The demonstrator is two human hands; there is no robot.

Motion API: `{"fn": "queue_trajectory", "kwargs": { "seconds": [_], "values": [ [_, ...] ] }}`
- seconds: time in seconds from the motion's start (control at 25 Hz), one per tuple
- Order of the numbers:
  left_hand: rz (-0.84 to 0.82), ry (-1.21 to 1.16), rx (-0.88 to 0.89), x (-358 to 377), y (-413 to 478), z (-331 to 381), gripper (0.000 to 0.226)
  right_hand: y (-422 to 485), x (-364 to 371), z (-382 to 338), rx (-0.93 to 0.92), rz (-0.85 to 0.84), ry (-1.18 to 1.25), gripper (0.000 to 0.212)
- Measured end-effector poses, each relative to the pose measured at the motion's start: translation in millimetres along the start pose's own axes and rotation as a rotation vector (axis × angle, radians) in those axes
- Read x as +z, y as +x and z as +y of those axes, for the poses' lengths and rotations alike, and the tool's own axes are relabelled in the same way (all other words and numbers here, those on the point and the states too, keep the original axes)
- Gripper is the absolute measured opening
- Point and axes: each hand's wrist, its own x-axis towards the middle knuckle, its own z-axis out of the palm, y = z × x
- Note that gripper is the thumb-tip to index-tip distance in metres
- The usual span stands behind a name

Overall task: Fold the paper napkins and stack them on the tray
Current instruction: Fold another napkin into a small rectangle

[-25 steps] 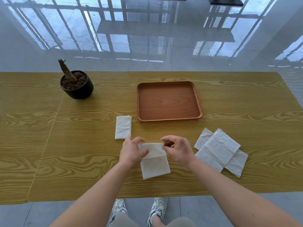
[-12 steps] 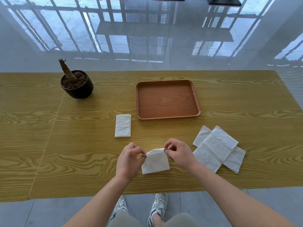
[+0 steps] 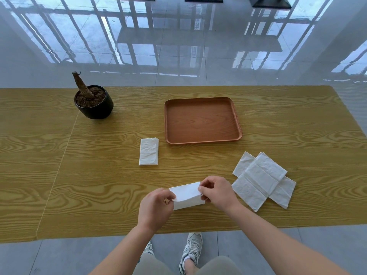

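Observation:
A white paper napkin (image 3: 187, 195) lies folded over near the table's front edge, its upper layer drawn down toward me. My left hand (image 3: 156, 209) pinches its left end and my right hand (image 3: 217, 192) pinches its right end. A folded napkin (image 3: 149, 151) rests flat to the left of the brown wooden tray (image 3: 202, 140), which holds nothing. A loose pile of unfolded napkins (image 3: 262, 180) overlaps at the right, just beside my right hand.
A black pot (image 3: 94, 105) with soil and a bare stump stands at the back left of the yellow wood-grain table (image 3: 79, 185). The table's front edge runs just behind my wrists; my feet show below on the grey floor.
The napkin's far half has been brought over toward me, so it is now half as deep. Both hands moved closer to me with it, still pinching its ends.

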Motion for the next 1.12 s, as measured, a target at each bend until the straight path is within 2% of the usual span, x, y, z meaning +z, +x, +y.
{"fn": "queue_trajectory", "kwargs": {
  "seconds": [0.24, 0.44, 0.6, 0.68, 0.8, 0.92, 1.04, 1.12],
  "values": [
    [0.023, 0.007, -0.033, 5, -9, -3, 0.012, -2, 3, 5, 0.008, -0.014, -0.129, 0.011],
    [-0.012, 0.04, -0.061, 9, -9, -7, 0.012, -2, 4, 7, -0.069, -0.029, -0.399, 0.017],
    [0.009, 0.156, 0.021, 10, -8, -7, 0.021, -5, 5, 9, -0.14, -0.064, -0.653, 0.028],
    [0.009, 0.249, 0.099, 11, -7, -8, 0.034, -5, 4, 11, -0.142, -0.036, -0.638, 0.034],
    [-0.02, 0.385, 0.16, 12, -3, -6, 0.052, 0, 2, 11, -0.218, 0.073, -0.578, 0.025],
    [-0.039, 0.46, 0.173, 14, -2, -8, 0.053, 5, 4, 11, -0.326, 0.113, -0.7, 0.031],
    [-0.042, 0.499, 0.178, 16, -2, -11, 0.052, 11, 7, 10, -0.349, 0.032, -0.833, 0.035],
    [-0.04, 0.506, 0.178, 18, -2, -13, 0.052, 13, 8, 9, -0.363, -0.004, -0.87, 0.031]
  ]
}}
